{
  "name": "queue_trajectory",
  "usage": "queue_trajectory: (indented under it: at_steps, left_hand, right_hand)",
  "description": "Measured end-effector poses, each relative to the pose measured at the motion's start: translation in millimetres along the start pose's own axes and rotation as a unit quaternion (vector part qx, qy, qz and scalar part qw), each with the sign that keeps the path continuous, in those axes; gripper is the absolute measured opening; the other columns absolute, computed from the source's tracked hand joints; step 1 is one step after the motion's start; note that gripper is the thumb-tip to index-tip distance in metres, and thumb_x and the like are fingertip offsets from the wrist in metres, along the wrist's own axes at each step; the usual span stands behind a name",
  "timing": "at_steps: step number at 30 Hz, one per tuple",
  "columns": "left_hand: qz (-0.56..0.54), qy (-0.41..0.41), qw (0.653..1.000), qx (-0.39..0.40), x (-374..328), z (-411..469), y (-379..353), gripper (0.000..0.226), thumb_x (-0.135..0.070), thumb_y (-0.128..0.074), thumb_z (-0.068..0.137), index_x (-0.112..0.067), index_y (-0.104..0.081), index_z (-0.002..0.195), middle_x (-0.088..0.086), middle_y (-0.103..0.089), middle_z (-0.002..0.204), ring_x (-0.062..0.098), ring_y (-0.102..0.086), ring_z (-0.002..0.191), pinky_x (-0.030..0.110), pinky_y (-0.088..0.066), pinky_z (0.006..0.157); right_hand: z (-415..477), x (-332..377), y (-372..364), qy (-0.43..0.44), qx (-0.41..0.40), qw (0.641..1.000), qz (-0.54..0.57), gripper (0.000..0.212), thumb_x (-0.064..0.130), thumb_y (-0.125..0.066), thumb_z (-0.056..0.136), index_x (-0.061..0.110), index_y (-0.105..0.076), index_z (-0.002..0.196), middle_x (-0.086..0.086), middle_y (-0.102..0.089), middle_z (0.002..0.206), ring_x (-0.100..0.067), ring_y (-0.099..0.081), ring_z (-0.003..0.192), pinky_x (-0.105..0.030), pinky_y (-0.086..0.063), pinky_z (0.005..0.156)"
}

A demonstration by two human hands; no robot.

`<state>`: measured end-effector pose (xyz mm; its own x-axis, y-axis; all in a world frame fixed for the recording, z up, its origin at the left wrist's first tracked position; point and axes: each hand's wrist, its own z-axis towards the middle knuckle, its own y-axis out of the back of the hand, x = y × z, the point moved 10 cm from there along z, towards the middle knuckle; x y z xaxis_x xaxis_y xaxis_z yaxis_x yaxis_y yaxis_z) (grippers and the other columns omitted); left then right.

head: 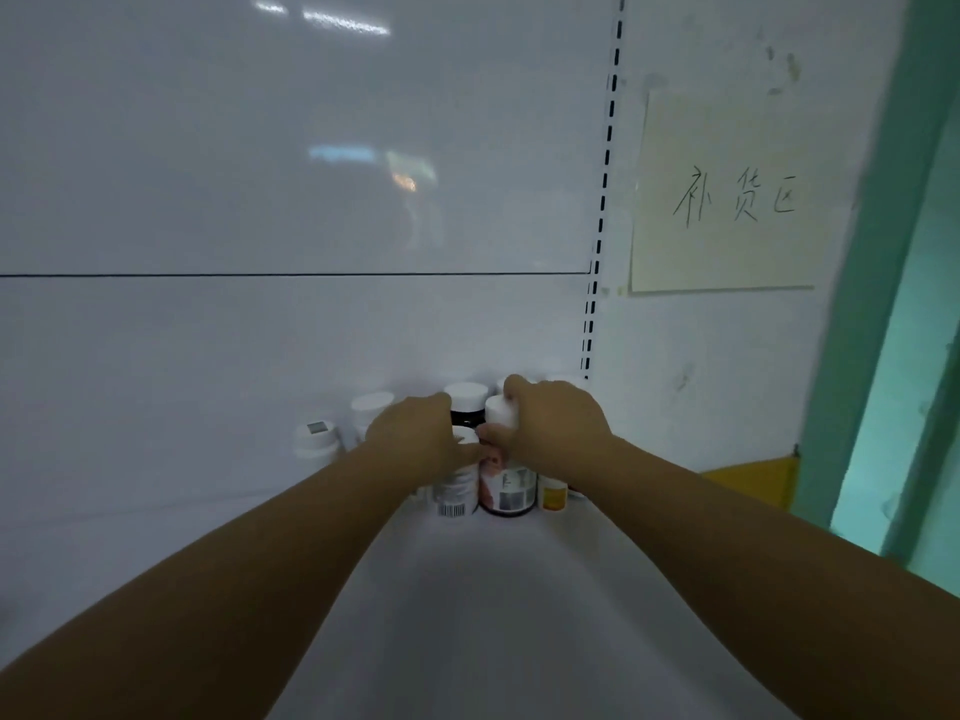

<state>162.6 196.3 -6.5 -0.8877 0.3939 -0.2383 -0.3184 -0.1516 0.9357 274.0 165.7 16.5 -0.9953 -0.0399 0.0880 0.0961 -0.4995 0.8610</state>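
Palm of left hand [415,433] over white barcode bottle [457,493], fingers curled round its top. Right hand [553,423] gripping dark bottle [508,491] by white cap [500,410], just right of left hand. Yellow-labelled bottle [552,493] under right wrist. Black jar [466,400] beyond left knuckles. All capped, contents hidden.

Both arms reach forward, left hand [415,433] beside right hand [558,423], fingers [515,385] curled.

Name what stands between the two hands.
In the head view, a dark white-capped bottle stands between the left hand and the right hand, slightly behind.
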Motion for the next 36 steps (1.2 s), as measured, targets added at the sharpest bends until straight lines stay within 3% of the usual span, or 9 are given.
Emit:
queue_trajectory:
  at_steps: [4,7,10,13,18,21,24,29,36]
  left_hand:
    - [-0.1,0.075,0.992,-0.022,11,-20,14,0.029,-0.043,-0.064,0.08,-0.018,-0.056,0.094,-0.001,-0.056,0.088,0.016,-0.056,0.082,0.026,-0.045,0.068]
    - [-0.276,0.114,0.949,-0.1,23,-44,40,0.016,-0.038,-0.061,0.084,-0.023,-0.062,0.09,0.0,-0.062,0.094,0.018,-0.06,0.084,0.028,-0.046,0.068]
    - [-0.502,0.145,0.84,-0.145,26,-76,50,0.013,-0.028,-0.048,0.091,-0.021,-0.059,0.09,0.007,-0.063,0.093,0.022,-0.062,0.078,0.029,-0.049,0.065]
    - [-0.65,0.186,0.72,-0.157,24,-116,41,0.022,-0.028,-0.048,0.09,-0.015,-0.06,0.102,0.011,-0.067,0.086,0.026,-0.066,0.073,0.036,-0.056,0.064]
    - [-0.617,0.18,0.728,-0.238,37,-185,63,0.025,-0.034,-0.057,0.089,-0.018,-0.059,0.107,0.008,-0.069,0.096,0.025,-0.068,0.087,0.043,-0.055,0.077]
    - [-0.611,0.195,0.721,-0.263,54,-229,75,0.041,-0.041,-0.065,0.08,-0.014,-0.059,0.11,0.012,-0.07,0.102,0.03,-0.067,0.095,0.047,-0.054,0.083]
    - [-0.597,0.211,0.716,-0.294,74,-275,91,0.056,-0.042,-0.068,0.069,-0.012,-0.059,0.115,0.016,-0.07,0.108,0.031,-0.067,0.1,0.045,-0.055,0.082]
    - [-0.567,0.223,0.721,-0.331,113,-345,126,0.058,-0.036,-0.066,0.067,-0.005,-0.06,0.116,0.02,-0.069,0.109,0.033,-0.067,0.099,0.045,-0.056,0.085]
    - [-0.522,0.248,0.731,-0.363,196,-445,172,0.058,-0.037,-0.068,0.065,-0.013,-0.064,0.117,0.014,-0.068,0.113,0.03,-0.065,0.106,0.044,-0.054,0.088]
  right_hand:
    - [0,1,8,0.045,-0.067,0.995,0.065,0.048,0.057,-0.059,0.078,0.021,-0.055,0.11,-0.004,-0.063,0.094,-0.024,-0.057,0.092,-0.034,-0.042,0.077]
    - [-2,-9,30,0.043,-0.074,0.957,0.278,0.041,0.05,-0.067,0.076,0.025,-0.059,0.107,0.003,-0.061,0.094,-0.016,-0.056,0.087,-0.029,-0.045,0.074]
    - [-6,-14,38,-0.015,-0.011,0.825,0.565,0.039,0.039,-0.07,0.079,0.023,-0.058,0.111,0.007,-0.061,0.095,-0.008,-0.06,0.083,-0.023,-0.051,0.069]
    - [-20,17,27,-0.035,0.087,0.693,0.715,0.041,0.036,-0.071,0.078,0.012,-0.061,0.111,-0.008,-0.07,0.098,-0.021,-0.069,0.082,-0.041,-0.058,0.078]
    - [-61,95,36,0.031,0.182,0.588,0.788,0.015,0.027,-0.067,0.083,0.015,-0.066,0.073,-0.008,-0.067,0.071,-0.027,-0.063,0.067,-0.048,-0.053,0.075]
    - [-83,133,43,0.053,0.223,0.54,0.81,0.008,0.026,-0.066,0.082,0.018,-0.069,0.082,-0.004,-0.07,0.073,-0.022,-0.066,0.068,-0.041,-0.054,0.073]
    - [-103,171,57,0.078,0.245,0.524,0.812,0.016,0.025,-0.065,0.083,0.021,-0.068,0.098,-0.003,-0.073,0.081,-0.021,-0.068,0.074,-0.039,-0.055,0.072]
    - [-134,244,82,0.135,0.265,0.54,0.788,0.012,0.026,-0.064,0.084,0.021,-0.068,0.094,-0.003,-0.072,0.08,-0.019,-0.068,0.071,-0.037,-0.055,0.069]
    - [-182,367,101,0.165,0.277,0.558,0.764,0.013,0.026,-0.063,0.085,0.018,-0.068,0.094,-0.001,-0.071,0.078,-0.016,-0.068,0.069,-0.033,-0.054,0.065]
